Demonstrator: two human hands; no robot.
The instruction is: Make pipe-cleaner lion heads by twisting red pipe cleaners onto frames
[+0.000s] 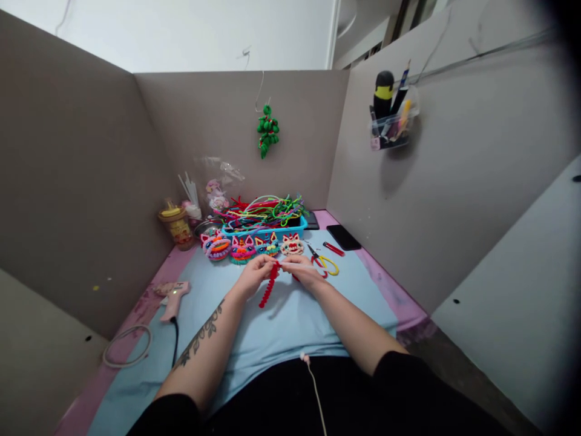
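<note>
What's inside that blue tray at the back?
The blue tray holds a tangle of colourful fuzzy strands. They hide most of its floor, so anything underneath can't be seen.

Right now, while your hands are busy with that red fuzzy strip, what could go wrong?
The scissors lie close beside the right hand, so it might bump the blades and get nicked. The pink tool looks like a glue gun with a small light glowing, so its tip could be hot if an arm brushed it. And the cup might spill if someone knocked it.
</note>
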